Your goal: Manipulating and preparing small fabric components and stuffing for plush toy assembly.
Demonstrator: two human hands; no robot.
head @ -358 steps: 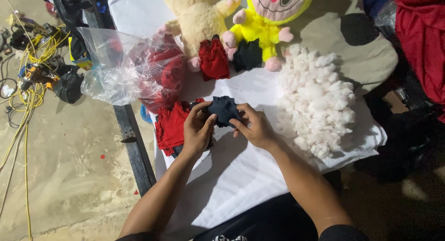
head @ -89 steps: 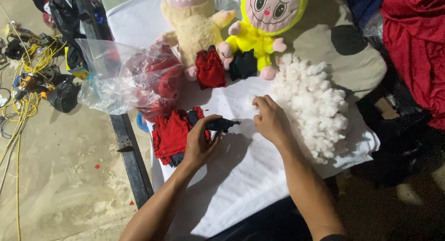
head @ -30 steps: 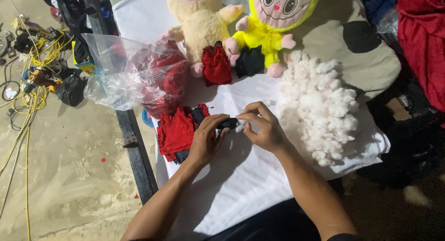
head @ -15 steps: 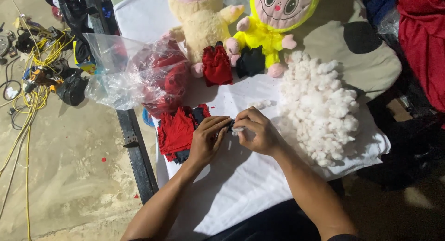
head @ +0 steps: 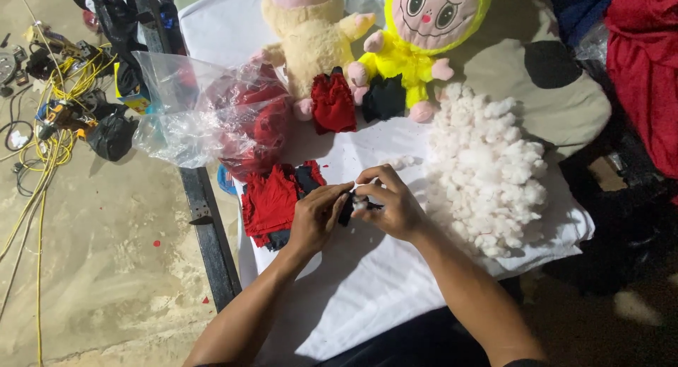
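Closing in since a second ago, the right hand (head: 392,208) has come back from the white stuffing pile (head: 487,176) and now meets the left hand (head: 316,215) over the small dark fabric piece (head: 347,210) — a white tuft shows at the fingertips, so filling seems under way. Both hands pinch the piece just above the white-covered table (head: 367,289), beside the red fabric stack (head: 272,201), forearms angled inward.

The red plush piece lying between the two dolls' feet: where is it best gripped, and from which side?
Probably pinch the small red plush piece across its narrower lower end, coming from the near, open side over the white cloth. The cream plush doll and the yellow plush doll crowd its far end, and a black plush piece sits just to its right.
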